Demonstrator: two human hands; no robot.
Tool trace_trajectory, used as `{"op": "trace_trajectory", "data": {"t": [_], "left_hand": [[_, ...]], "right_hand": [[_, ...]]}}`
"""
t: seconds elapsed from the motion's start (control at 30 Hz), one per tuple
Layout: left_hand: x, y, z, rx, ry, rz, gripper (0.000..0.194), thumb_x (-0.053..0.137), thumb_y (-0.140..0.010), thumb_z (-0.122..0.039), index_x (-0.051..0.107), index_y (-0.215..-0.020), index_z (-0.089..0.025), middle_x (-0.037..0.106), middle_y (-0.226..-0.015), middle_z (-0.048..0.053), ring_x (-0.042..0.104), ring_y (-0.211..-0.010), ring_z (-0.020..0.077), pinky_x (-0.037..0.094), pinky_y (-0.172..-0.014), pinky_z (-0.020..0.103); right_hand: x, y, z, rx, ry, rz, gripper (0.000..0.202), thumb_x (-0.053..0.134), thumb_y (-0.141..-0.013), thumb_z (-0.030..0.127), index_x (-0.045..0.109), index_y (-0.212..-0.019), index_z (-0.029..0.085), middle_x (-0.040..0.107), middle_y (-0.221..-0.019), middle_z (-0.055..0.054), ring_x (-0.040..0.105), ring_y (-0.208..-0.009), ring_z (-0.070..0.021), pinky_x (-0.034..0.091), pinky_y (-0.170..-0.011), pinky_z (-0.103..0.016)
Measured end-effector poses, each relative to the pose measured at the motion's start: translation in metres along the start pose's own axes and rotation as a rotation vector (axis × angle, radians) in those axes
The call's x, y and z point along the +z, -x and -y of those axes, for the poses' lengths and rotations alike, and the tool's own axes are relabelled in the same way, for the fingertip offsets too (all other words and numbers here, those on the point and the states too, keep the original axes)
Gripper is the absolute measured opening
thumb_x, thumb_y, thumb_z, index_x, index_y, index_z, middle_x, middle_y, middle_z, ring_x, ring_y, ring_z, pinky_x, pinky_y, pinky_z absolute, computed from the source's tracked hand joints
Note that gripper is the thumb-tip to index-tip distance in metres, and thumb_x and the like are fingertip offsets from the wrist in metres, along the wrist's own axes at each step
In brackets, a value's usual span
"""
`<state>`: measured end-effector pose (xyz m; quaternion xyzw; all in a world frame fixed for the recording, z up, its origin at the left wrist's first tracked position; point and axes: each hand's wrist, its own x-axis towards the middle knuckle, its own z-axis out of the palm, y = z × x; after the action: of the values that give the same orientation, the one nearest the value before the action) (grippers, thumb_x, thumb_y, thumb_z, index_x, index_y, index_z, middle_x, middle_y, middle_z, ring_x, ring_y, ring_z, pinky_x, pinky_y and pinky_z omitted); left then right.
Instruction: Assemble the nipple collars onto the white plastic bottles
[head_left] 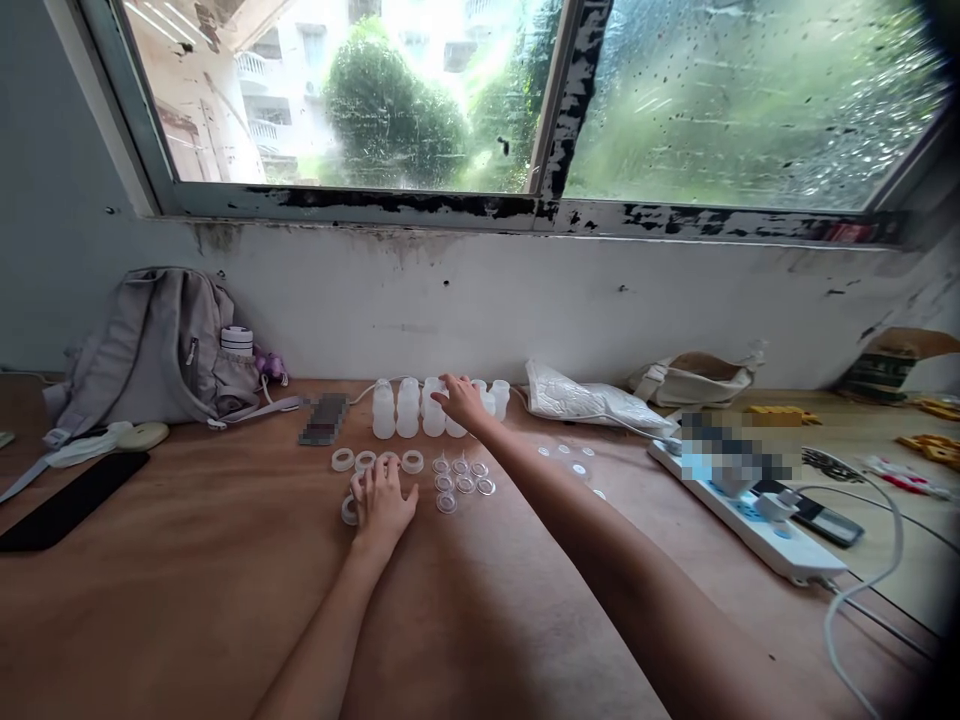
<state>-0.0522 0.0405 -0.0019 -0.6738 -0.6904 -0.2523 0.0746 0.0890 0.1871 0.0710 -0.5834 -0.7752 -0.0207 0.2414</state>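
Note:
My left hand (384, 503) is palm down with its fingers spread over the white rings (343, 460), which lie flat on the table. Its fingers partly cover some rings, and I cannot tell whether they touch them. My right hand (460, 400) reaches across to the row of translucent white bottles (383, 410), thumb and fingers apart. It hides part of the row, and no bottle shows in its grasp. Between my arms lie several clear round plastic nipple-like pieces (445, 502). Small clear discs (579, 469) rest right of my right forearm.
A grey backpack (161, 345) and a black flat case (71, 500) are on the left. A blurred phone-like object (324, 418) lies left of the bottles. On the right are a white plastic package (585, 395), a beige bag (697, 378) and a power strip (780, 545) with cables.

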Motion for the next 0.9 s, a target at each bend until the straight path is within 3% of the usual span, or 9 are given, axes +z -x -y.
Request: {"op": "trace_trajectory", "data": {"t": [0.17, 0.43, 0.57, 0.7, 0.9], "left_hand": [[0.000, 0.000, 0.000, 0.017, 0.005, 0.001, 0.030, 0.052, -0.070, -0.029, 0.052, -0.099, -0.020, 0.053, -0.104, 0.009, 0.050, -0.091, 0.0249, 0.030, -0.083, 0.042], [-0.001, -0.001, 0.004, -0.014, 0.013, -0.016, 0.029, 0.054, -0.069, -0.031, 0.052, -0.096, -0.019, 0.052, -0.099, 0.010, 0.049, -0.092, 0.0263, 0.030, -0.082, 0.045], [-0.001, -0.001, 0.005, -0.037, -0.011, -0.007, 0.031, 0.055, -0.068, -0.033, 0.052, -0.095, -0.020, 0.051, -0.099, 0.010, 0.049, -0.092, 0.0259, 0.031, -0.082, 0.044], [0.000, -0.001, 0.006, -0.045, -0.031, -0.008, 0.030, 0.054, -0.068, -0.032, 0.052, -0.096, -0.020, 0.052, -0.096, 0.009, 0.050, -0.088, 0.0249, 0.031, -0.080, 0.043], [0.000, 0.001, 0.004, 0.016, -0.026, 0.013, 0.021, 0.050, -0.071, -0.025, 0.053, -0.090, -0.019, 0.056, -0.090, 0.008, 0.052, -0.085, 0.0237, 0.030, -0.082, 0.044]], "right_hand": [[0.001, -0.004, -0.001, -0.008, 0.012, 0.008, 0.031, 0.050, -0.079, 0.032, 0.045, -0.106, 0.018, 0.062, -0.085, -0.010, 0.047, -0.093, -0.0253, 0.030, -0.074, -0.036], [-0.002, -0.002, 0.002, -0.021, -0.003, -0.027, 0.030, 0.052, -0.077, 0.031, 0.049, -0.105, 0.018, 0.061, -0.096, -0.012, 0.045, -0.097, -0.0280, 0.031, -0.075, -0.039], [-0.010, 0.010, 0.002, -0.038, -0.089, -0.127, 0.033, 0.050, -0.078, 0.032, 0.047, -0.109, 0.019, 0.059, -0.101, -0.010, 0.045, -0.097, -0.0269, 0.032, -0.077, -0.039], [-0.018, 0.055, 0.003, -0.134, -0.278, -0.263, 0.021, 0.045, -0.080, 0.028, 0.052, -0.098, 0.018, 0.060, -0.090, -0.007, 0.049, -0.086, -0.0213, 0.036, -0.075, -0.033], [0.004, 0.152, -0.005, -0.106, -0.409, -0.120, 0.016, 0.040, -0.082, 0.025, 0.054, -0.087, 0.019, 0.056, -0.073, -0.004, 0.052, -0.067, -0.0168, 0.041, -0.062, -0.029]]}}
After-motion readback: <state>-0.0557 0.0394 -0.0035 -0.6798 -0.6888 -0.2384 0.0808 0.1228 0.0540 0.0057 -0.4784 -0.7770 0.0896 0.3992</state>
